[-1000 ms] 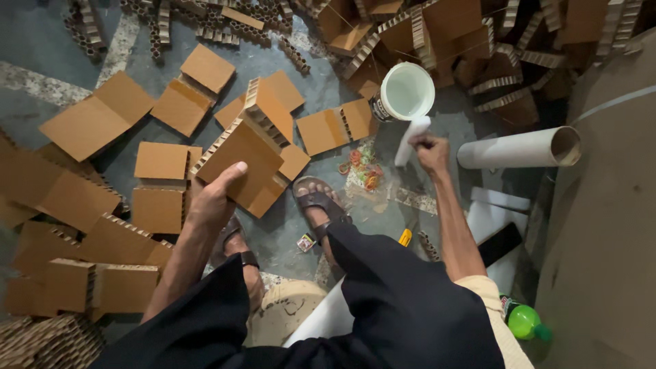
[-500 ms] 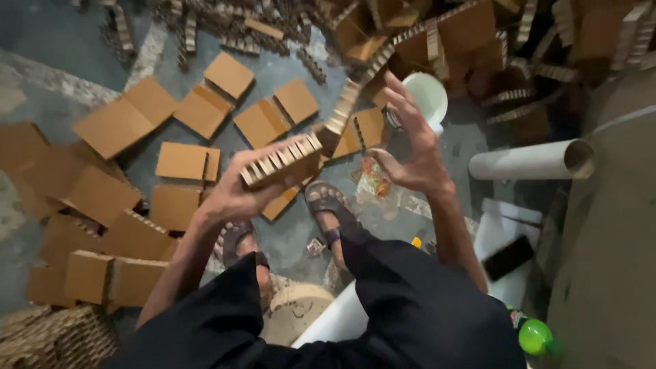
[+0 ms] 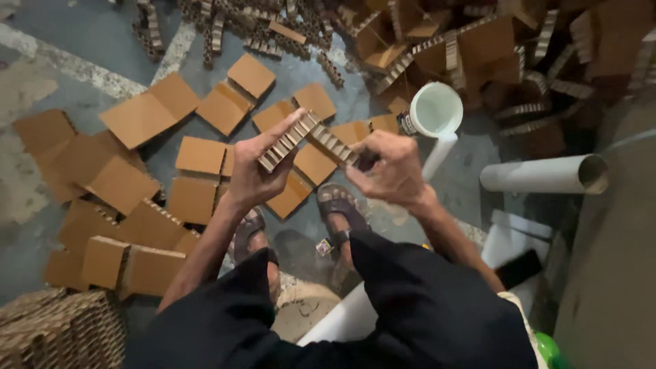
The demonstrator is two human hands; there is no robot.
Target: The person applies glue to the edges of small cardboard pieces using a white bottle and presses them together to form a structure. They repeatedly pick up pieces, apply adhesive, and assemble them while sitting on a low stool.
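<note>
Both your hands now meet on one piece: a brown corrugated cardboard strip with slotted, honeycomb-like edge (image 3: 307, 140), lifted in front of you above your sandalled feet (image 3: 338, 205). Your left hand (image 3: 263, 174) grips its near end, fingers (image 3: 290, 123) curled over the top edge and thumb beneath. Your right hand (image 3: 389, 167) is closed on the far end, fingers pinched around it; something dark sits inside that grip, too hidden to identify. The strip bends into a shallow peak between the two hands, so it looks as though you are working or flexing it rather than just carrying it.

A second ago your left hand was down at the floor on a cardboard piece, and your right hand was stretched out to the white plastic bucket (image 3: 437, 109) with a white stick-like thing. Half a second ago both hands had risen with the strip, the right one open-fingered above it. Now that hand has closed, and the strip sits closer to your body.

The bucket stands untouched on the grey concrete floor (image 3: 102, 34), its white stick leaning at the rim. Flat brown cardboard squares (image 3: 201, 156) lie scattered about the floor, a white cardboard tube (image 3: 547, 174) lies to your right, and a heap of slotted cardboard offcuts (image 3: 519, 55) is piled beyond.
</note>
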